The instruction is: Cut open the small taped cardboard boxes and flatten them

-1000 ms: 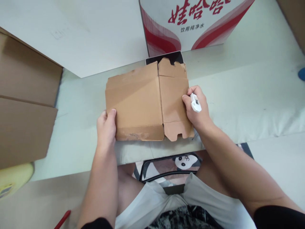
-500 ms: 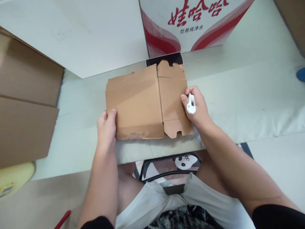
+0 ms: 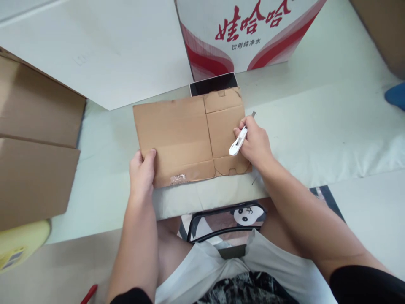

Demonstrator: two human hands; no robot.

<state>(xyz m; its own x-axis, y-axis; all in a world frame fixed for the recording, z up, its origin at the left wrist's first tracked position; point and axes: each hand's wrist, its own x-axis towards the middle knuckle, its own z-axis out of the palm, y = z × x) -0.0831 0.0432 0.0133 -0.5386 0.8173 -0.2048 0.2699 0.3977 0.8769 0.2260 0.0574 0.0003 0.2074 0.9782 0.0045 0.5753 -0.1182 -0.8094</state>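
Observation:
A flat piece of brown cardboard (image 3: 177, 131) with fold lines and short end flaps lies in front of me over a pale cloth. My left hand (image 3: 143, 171) grips its lower left corner, thumb on top and fingers beneath. At its right edge, my right hand (image 3: 255, 139) is closed around a white utility knife (image 3: 238, 141), with a short length of blade showing past the fingers. The same hand rests against the cardboard's right side. Clear tape with faint print is stuck near the lower edge.
Behind the cardboard lies a dark-screened phone or tablet (image 3: 215, 83), partly covered. A white box (image 3: 104, 50) and a red-and-white water carton (image 3: 247, 55) stand at the back. Brown cardboard (image 3: 34, 177) and a yellow container (image 3: 23, 242) are on the left. Something blue (image 3: 395, 96) shows far right.
The cardboard has turned or flipped, with its right-hand flaps now lying flat instead of jutting out. The knife has tilted in my right hand, and its blade now shows.

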